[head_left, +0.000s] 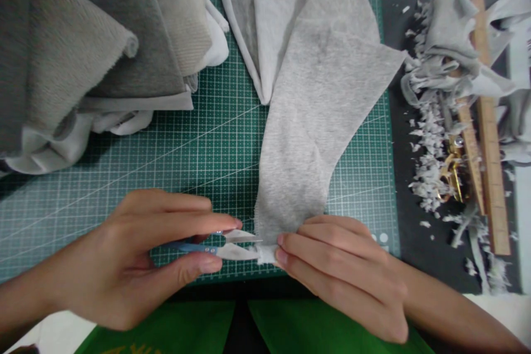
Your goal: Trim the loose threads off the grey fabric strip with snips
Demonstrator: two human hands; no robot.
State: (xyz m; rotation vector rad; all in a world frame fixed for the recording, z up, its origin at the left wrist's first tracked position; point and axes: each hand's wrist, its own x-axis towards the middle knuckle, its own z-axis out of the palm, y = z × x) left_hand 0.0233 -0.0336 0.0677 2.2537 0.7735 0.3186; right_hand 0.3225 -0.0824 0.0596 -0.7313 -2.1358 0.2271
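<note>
Left hand (136,257) gripping small blue-handled snips (238,253), thumb on one arm, fingers over the other; blades stand apart, tips pointing right, right at the cloth's folded end. Right hand (344,271) pinching that same end, thumb and fingertips pressed on the pale folded strip (266,254), other fingers bunched over the cloth. Main item: light grey fabric piece (296,138), lying on the green cutting mat (199,149), narrow end at the mat's near edge, wide end spread toward the far edge, one pointed corner sticking out past the right edge. Paler fabric (276,16) beside its upper left side near the far edge; can't tell if separate or a fold. Big heap of grey and white cloth (103,38) covers the mat's far left corner. Mat sits on a dark tabletop (402,188). Off the mat's right edge: wooden rulers (492,155), twisted grey offcuts (450,27), small pale scraps (427,168), and a gold-coloured metal item (455,177), partly buried, type unclear. Green clothing (174,326) shows below the near edge, yellow marks on it, cut off by the frame.
</note>
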